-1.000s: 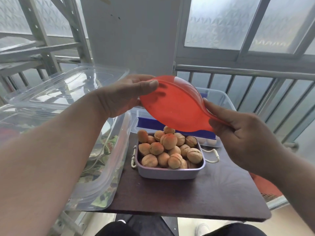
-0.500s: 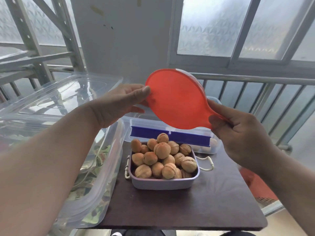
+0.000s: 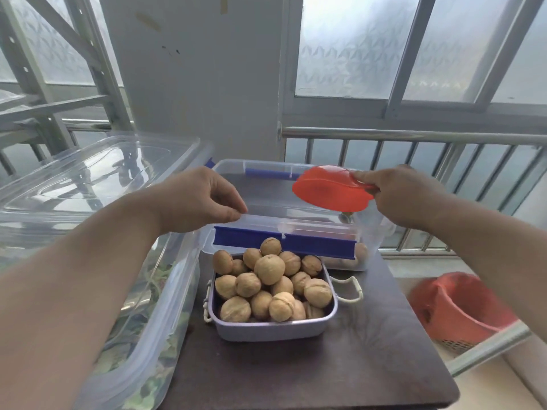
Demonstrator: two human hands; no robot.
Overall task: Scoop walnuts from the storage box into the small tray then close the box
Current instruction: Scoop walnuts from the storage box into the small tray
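A lavender small tray [image 3: 272, 331] sits mid-table, heaped with walnuts [image 3: 269, 269]. Right behind it stands the clear storage box [image 3: 371, 241] with a blue latch [image 3: 284, 242] along its near side; a few walnuts show through its right wall. My left hand [image 3: 201, 202] pinches the clear near edge of the box's lid [image 3: 299, 224] with thumb and fingers. My right hand [image 3: 402, 196] grips the handle of a red scoop [image 3: 325, 189], which hangs tilted over the box's right half. The scoop's inside faces away, so its contents are hidden.
A large clear bin [image 3: 165, 279] with a clear lid and green leaves inside fills the left side, against the dark brown table [image 3: 355, 365]. A red basket [image 3: 455, 309] lies on the floor at the right. A metal railing [image 3: 414, 134] and windows stand behind.
The scoop has moved from above the tray back and down over the storage box. My left hand has let go of the scoop's bowl and taken the box lid's near edge.
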